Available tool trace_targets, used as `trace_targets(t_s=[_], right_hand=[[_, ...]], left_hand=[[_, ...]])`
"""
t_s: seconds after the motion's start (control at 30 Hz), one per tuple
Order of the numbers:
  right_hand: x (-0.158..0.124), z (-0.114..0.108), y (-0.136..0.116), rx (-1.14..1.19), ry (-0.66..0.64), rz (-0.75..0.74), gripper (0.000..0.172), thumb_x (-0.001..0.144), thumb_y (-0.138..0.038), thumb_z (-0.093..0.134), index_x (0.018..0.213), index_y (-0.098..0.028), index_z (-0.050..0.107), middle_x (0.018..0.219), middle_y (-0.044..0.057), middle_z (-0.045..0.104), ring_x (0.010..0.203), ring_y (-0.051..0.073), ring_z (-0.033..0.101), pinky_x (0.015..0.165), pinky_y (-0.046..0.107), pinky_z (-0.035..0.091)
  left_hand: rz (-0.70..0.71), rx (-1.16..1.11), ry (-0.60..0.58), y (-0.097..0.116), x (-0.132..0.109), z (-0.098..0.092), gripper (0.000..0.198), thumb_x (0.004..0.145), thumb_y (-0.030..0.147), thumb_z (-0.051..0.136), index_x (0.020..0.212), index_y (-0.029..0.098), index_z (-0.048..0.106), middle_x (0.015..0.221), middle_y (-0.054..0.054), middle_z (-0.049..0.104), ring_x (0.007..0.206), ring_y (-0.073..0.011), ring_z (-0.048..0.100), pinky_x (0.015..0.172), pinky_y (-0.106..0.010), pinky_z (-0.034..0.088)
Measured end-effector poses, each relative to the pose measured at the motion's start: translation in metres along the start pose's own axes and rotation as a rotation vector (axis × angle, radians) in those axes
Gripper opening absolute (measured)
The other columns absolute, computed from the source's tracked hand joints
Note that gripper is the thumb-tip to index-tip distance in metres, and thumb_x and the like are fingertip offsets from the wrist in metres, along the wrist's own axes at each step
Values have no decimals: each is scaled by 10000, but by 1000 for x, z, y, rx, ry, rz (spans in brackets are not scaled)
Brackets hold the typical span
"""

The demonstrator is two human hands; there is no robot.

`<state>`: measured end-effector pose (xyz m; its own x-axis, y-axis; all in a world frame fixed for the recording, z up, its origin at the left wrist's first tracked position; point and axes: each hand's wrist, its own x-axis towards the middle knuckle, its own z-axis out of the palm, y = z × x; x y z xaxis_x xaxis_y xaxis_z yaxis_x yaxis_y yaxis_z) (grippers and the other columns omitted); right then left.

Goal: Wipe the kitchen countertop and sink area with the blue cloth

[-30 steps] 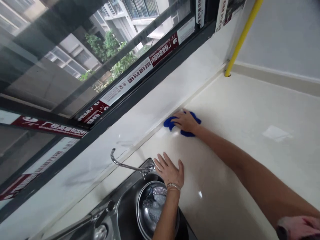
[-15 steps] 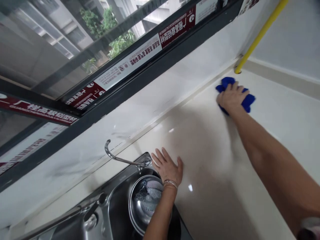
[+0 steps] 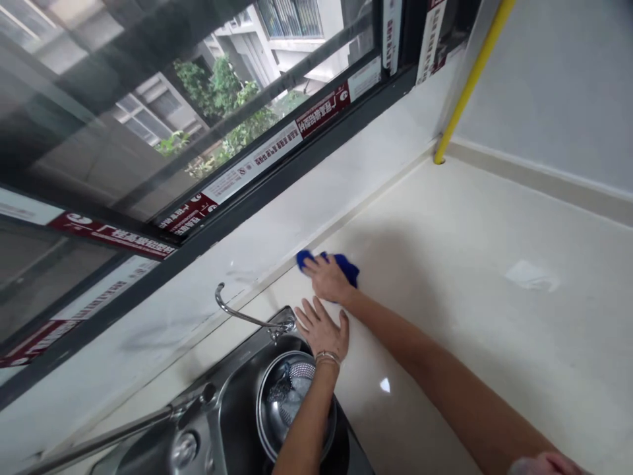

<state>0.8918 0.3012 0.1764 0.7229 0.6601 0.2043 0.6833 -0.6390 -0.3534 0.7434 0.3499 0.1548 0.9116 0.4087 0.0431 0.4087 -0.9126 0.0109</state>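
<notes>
A crumpled blue cloth (image 3: 347, 269) lies on the pale countertop (image 3: 475, 277), close to the wall's foot. Over it my right hand (image 3: 329, 278) presses down, fingers bent around its folds. My left hand (image 3: 322, 330), wearing a bracelet at the wrist, rests flat with spread fingers at the corner of the steel sink (image 3: 237, 386), just beside the curved tap (image 3: 247, 318). It holds nothing. Beneath my left forearm a round steel colander (image 3: 277, 389) sits in the sink basin, partly hidden by the arm.
A dark window frame (image 3: 267, 181) with stickers runs along the white wall above the counter. At the far right corner a yellow pipe (image 3: 469, 86) comes up through the counter. A larger lever faucet (image 3: 205, 396) stands at the left part of the sink.
My right hand has swept the blue cloth from near the yellow pipe leftward along the counter, close to my left hand. The left hand stays by the sink corner. The view has shifted slightly.
</notes>
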Motion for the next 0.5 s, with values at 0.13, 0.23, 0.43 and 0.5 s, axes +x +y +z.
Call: trace_targets(t_s=[0.13, 0.23, 0.43, 0.5], right_hand=[[8, 2, -25, 133, -119, -243, 383, 924, -255, 586, 1288, -296, 694, 1517, 4, 586, 1302, 267, 505, 1117, 432, 343], [-1, 0, -11, 176, -61, -229, 380, 918, -234, 586, 1269, -293, 722, 1505, 7, 601, 1308, 248, 521, 1109, 416, 351], [-36, -23, 84, 72, 121, 98, 461, 920, -218, 529, 1353, -178, 680, 1513, 150, 574, 1336, 318, 495, 1097, 502, 322], [-43, -34, 114, -25, 176, 246, 478, 928, -230, 503, 1375, -151, 655, 1523, 184, 549, 1324, 351, 483, 1082, 527, 313]], left_hand=[[6, 25, -14, -4, 1, 1, 902, 871, 520, 603, 1572, -11, 402, 1683, -291, 286, 1578, -491, 176, 1250, -642, 228], [-7, 28, 1, -2, 0, -2, 850, 921, 515, 545, 1588, 11, 391, 1678, -274, 314, 1574, -483, 200, 1246, -630, 251], [-14, 2, 0, 6, -4, -12, 796, 953, 508, 516, 1600, 61, 396, 1681, -255, 323, 1582, -469, 193, 1249, -640, 239], [-27, -14, -23, 8, -4, -14, 804, 945, 506, 527, 1603, 65, 392, 1688, -248, 313, 1586, -467, 177, 1256, -641, 222]])
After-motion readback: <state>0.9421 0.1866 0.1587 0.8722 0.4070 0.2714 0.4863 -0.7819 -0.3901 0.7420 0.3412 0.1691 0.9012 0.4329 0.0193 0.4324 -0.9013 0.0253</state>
